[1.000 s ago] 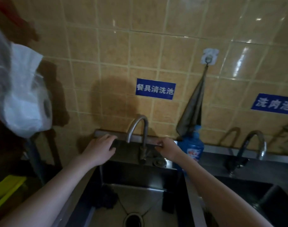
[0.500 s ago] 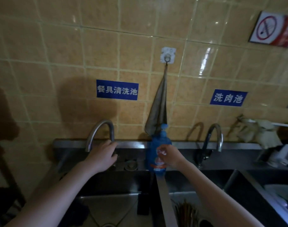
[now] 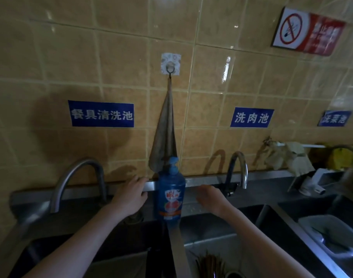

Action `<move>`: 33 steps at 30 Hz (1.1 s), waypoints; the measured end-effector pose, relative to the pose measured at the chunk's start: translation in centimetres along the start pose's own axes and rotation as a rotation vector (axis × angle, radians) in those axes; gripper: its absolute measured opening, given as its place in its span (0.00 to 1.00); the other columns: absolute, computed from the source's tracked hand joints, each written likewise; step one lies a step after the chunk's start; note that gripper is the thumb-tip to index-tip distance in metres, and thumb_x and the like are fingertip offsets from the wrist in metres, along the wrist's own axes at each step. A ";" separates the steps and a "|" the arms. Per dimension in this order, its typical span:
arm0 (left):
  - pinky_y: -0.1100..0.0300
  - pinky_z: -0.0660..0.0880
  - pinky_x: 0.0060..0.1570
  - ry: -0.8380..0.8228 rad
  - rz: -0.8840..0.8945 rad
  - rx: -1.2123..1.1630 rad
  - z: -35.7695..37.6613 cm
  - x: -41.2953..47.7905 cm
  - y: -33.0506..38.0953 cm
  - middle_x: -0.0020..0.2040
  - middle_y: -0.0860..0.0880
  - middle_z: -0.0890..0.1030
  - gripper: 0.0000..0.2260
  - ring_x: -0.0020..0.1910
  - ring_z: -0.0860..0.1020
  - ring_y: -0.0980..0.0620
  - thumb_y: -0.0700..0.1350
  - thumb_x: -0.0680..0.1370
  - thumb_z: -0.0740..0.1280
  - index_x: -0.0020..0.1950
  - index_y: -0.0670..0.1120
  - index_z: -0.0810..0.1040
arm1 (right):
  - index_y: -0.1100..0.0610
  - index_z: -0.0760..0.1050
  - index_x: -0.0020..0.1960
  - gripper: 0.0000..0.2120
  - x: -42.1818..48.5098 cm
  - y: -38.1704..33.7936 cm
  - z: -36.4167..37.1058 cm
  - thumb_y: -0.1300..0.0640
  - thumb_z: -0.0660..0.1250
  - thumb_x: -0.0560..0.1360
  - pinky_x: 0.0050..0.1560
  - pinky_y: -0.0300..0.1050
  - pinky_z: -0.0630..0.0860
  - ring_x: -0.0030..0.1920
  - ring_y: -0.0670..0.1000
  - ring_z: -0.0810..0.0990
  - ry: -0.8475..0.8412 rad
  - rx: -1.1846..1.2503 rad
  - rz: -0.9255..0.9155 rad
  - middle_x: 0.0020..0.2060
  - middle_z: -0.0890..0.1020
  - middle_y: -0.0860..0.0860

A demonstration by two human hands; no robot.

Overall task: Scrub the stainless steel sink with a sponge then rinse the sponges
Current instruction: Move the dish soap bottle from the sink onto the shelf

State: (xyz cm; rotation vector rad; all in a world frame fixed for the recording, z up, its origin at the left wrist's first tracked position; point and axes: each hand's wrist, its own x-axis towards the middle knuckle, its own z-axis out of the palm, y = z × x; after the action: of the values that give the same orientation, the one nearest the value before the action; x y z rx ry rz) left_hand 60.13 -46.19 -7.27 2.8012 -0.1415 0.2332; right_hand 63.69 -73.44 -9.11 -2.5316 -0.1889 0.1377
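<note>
Dimly, from the head view, the left hand (image 3: 131, 194) rests loosely spread fingers on the back ledge of the long stainless steel sink (image 3: 268, 177), holding nothing. The right hand (image 3: 209, 197) hangs over that ledge just beside the blue pump bottle of dish soap (image 3: 170, 195), its fingers too dark to read. No sponge shows plainly. Best to pump soap onto a sponge first, then scrub the basin walls in overlapping strokes.
</note>
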 end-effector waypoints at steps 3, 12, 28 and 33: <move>0.58 0.69 0.53 0.021 -0.016 -0.033 1.2 1.8 0.6 0.69 0.51 0.66 0.21 0.64 0.70 0.49 0.49 0.79 0.59 0.71 0.50 0.61 | 0.54 0.71 0.66 0.19 0.8 0.9 0.1 0.57 0.65 0.75 0.63 0.46 0.72 0.62 0.51 0.76 -0.005 0.017 -0.002 0.61 0.78 0.51; 0.56 0.68 0.60 -0.003 -0.032 -0.203 6.1 6.2 0.7 0.72 0.50 0.63 0.29 0.69 0.65 0.50 0.58 0.76 0.63 0.73 0.51 0.57 | 0.56 0.64 0.71 0.31 4.4 3.9 3.3 0.60 0.71 0.71 0.61 0.48 0.75 0.61 0.53 0.75 -0.029 0.192 0.043 0.63 0.75 0.54; 0.46 0.69 0.63 -0.135 -0.051 -0.272 10.8 10.3 0.6 0.72 0.47 0.63 0.39 0.69 0.65 0.47 0.58 0.71 0.70 0.74 0.50 0.53 | 0.54 0.56 0.72 0.47 10.9 4.7 9.9 0.54 0.80 0.62 0.64 0.52 0.73 0.65 0.52 0.72 -0.064 0.423 -0.051 0.67 0.70 0.53; 0.45 0.70 0.62 -0.164 -0.073 -0.316 11.6 11.2 0.2 0.72 0.47 0.62 0.43 0.69 0.66 0.47 0.58 0.68 0.72 0.74 0.51 0.51 | 0.52 0.58 0.69 0.47 12.5 5.2 11.5 0.53 0.82 0.58 0.61 0.48 0.75 0.62 0.50 0.74 -0.089 0.449 -0.054 0.64 0.73 0.51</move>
State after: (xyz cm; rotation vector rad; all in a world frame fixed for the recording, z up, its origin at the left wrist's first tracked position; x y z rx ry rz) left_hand 72.74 -50.96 -16.08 2.5014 -0.1037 -0.0351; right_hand 74.98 -69.28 -22.22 -2.0732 -0.2328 0.2425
